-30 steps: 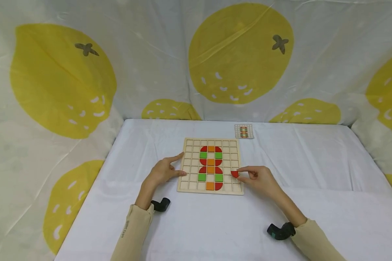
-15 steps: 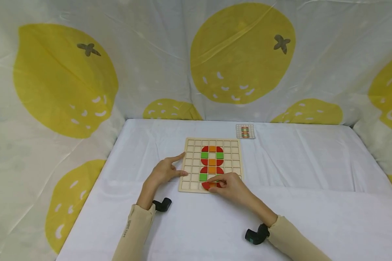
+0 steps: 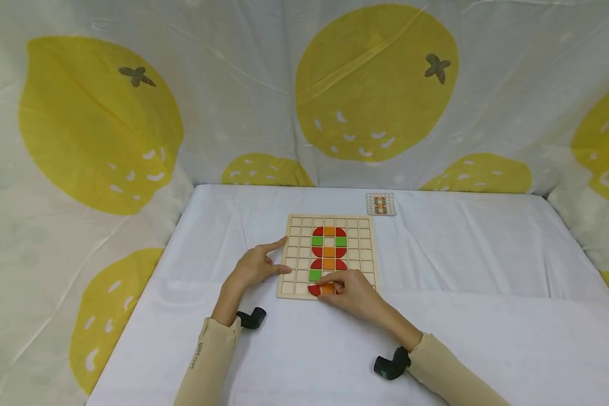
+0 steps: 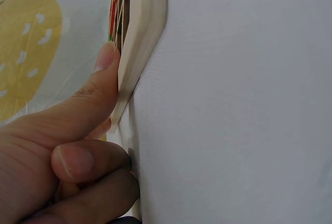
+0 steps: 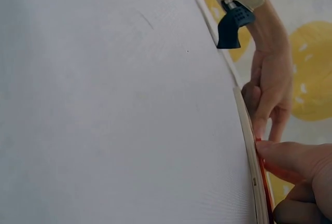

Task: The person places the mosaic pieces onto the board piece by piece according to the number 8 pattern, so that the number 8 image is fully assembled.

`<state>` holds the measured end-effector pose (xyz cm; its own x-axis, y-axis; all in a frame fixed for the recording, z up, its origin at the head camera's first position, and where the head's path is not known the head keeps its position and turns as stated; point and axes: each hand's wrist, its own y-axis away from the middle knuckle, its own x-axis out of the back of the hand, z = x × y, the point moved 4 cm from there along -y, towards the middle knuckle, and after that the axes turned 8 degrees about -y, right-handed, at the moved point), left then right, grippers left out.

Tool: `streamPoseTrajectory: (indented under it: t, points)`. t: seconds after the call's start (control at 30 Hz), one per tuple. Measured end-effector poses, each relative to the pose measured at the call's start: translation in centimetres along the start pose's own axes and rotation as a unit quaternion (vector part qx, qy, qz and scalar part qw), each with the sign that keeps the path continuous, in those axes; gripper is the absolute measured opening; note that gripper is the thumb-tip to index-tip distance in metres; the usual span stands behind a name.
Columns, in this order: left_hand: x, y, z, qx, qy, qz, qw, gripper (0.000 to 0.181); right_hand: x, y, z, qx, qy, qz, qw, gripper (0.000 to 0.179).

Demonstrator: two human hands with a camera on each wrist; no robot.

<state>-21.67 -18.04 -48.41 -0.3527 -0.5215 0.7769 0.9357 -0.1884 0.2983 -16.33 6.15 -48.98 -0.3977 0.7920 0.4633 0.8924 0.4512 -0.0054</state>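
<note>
A square wooden grid board [image 3: 296,254] lies on the white-covered table, holding red, orange and green tiles in a figure-eight pattern. My left hand [image 3: 254,267] is at the board's left side, thumb on the edge and index finger stretched to it higher up; its other fingers are curled, as the left wrist view shows. Between thumb and index finger my right hand [image 3: 356,292] pinches a red rounded tile [image 3: 313,290] at the lower left of the pattern. Whether this tile lies flat in its cell I cannot tell. An orange tile [image 3: 327,288] shows beside it; the right hand hides the cells further right.
Behind the board's right corner a small card [image 3: 380,204] bears a similar printed figure-eight pattern. White cloth [image 3: 467,248] covers the table. A lemon-print curtain [image 3: 375,84] hangs along the back and sides.
My right hand has carried the red tile left from the board's right side to the bottom row, then shifted slightly further left. The left hand stays at the board's edge.
</note>
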Motion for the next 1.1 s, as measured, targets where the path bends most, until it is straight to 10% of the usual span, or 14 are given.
streamPoseTrajectory:
  t: [1.1]
  points:
    - [-0.01, -0.02, 0.0, 0.001, 0.001, -0.005, 1.0, 0.087, -0.32, -0.5, -0.72, 0.016, 0.054, 0.006, 0.9984, 0.018]
